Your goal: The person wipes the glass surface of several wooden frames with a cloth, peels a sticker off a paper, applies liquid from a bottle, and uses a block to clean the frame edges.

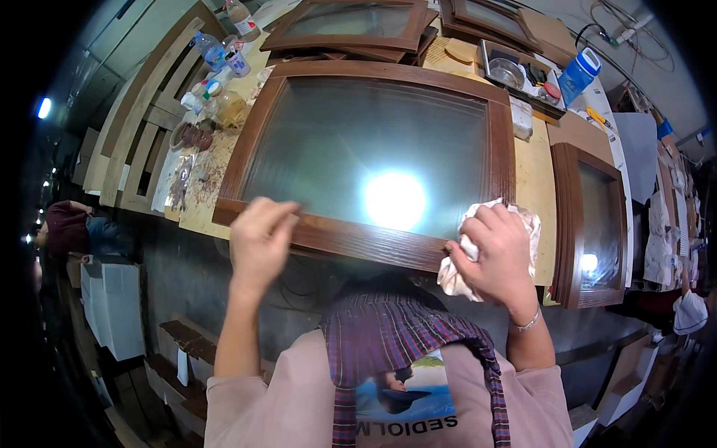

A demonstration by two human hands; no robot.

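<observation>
The blurred left hand (pixel 260 243) curls narrowly, around what, if anything, I cannot tell, while the right hand (pixel 493 250) clutches a stained white rag (pixel 454 281) at the near right corner of a wood-framed glass panel (pixel 321 149) lying along the front edge of the worktable (pixel 534 179), similar panels (pixel 358 19) stacked toward its far edge.

Around one wood-framed glass panel (pixel 358 149), one left hand (pixel 259 235) and one right hand (pixel 495 254) are counted at its near edge, one rag (pixel 533 230) at its near right corner, one blue jug (pixel 577 78) past its far right corner, and one panel stack (pixel 597 216) (layers uncountable) rightward.
</observation>
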